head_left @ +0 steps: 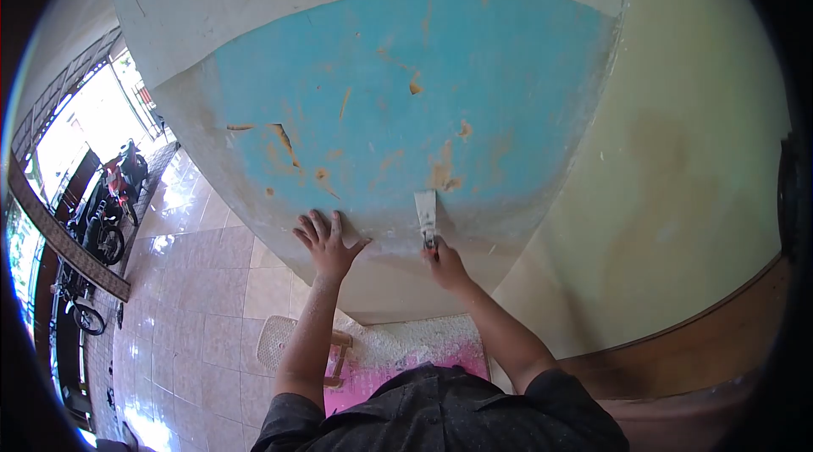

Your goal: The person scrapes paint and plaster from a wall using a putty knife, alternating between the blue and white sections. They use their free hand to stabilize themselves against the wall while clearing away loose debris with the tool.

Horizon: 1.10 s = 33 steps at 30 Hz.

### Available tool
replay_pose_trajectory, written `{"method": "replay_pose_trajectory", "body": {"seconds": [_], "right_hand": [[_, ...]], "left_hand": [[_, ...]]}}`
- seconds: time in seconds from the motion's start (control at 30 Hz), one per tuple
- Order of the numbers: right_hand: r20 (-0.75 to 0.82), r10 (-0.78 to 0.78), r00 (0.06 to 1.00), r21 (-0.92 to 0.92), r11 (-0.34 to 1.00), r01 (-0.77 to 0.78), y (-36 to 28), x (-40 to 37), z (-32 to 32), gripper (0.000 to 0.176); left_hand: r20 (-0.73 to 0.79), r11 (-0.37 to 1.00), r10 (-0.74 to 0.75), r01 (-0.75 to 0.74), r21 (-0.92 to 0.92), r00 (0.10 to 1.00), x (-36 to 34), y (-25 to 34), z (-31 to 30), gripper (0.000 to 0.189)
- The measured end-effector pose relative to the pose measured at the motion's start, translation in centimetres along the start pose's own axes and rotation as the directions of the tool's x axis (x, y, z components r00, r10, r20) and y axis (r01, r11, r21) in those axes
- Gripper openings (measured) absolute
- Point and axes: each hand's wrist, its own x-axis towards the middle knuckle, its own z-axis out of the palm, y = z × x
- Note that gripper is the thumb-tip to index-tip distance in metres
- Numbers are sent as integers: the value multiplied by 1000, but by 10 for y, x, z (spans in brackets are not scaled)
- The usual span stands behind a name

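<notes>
In front of me stands a wall [406, 45] with a large turquoise painted area, marked by several brownish chips and scrapes. Its border is pale grey and bare-looking. My right hand [445, 266] grips the handle of a putty knife [427, 210]. The flat blade points up, against or very close to the wall at the lower edge of the turquoise paint. My left hand [329, 247] lies flat on the grey part of the wall, fingers spread, left of the knife. It holds nothing.
Below me a pink sheet [364, 382] is strewn with pale flakes. A light stool [275, 342] stands beside it on the tiled floor [203, 316]. A yellowish wall [677, 198] adjoins on the right. Motorcycles [106, 215] are parked beyond the doorway at left.
</notes>
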Motion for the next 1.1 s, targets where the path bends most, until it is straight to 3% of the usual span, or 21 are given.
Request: {"method": "replay_pose_trajectory", "body": {"seconds": [0.03, 0.17, 0.23, 0.33, 0.53, 0.73, 0.83, 0.93, 1.1], "right_hand": [[-31, -60, 998, 1, 998, 60, -9, 5, -2, 36], [-35, -63, 997, 34, 997, 64, 1, 0, 13, 38], [110, 39, 993, -88, 996, -29, 54, -23, 51, 43], [207, 162, 965, -106, 984, -142, 96, -50, 81, 46], [207, 56, 977, -78, 996, -41, 33, -17, 75, 45], [205, 51, 978, -142, 990, -22, 80, -31, 89, 40], [233, 72, 970, -122, 992, -44, 47, -18, 87, 40], [116, -33, 993, -73, 997, 41, -13, 5, 72, 37], [-52, -40, 998, 83, 996, 44, 1, 1, 50, 37]], "left_hand": [[3, 1000, 0, -1, 2, 1000, 0, -1, -1, 106], [26, 998, 55, -56, 38, 998, -2, -6, -1, 107], [28, 997, 66, -67, 47, 997, -5, -8, -2, 106], [85, 998, 39, -43, 49, 996, -5, -9, -1, 105], [49, 996, 78, -79, 34, 996, -7, -16, 8, 102], [28, 995, 97, -98, 23, 995, -10, -21, 16, 102], [-52, 988, 153, -151, 37, 987, -13, -25, 21, 103], [-38, 990, 144, -144, 8, 989, -14, -26, 22, 103], [30, 985, 172, -172, 11, 985, -22, -35, 18, 96]]}}
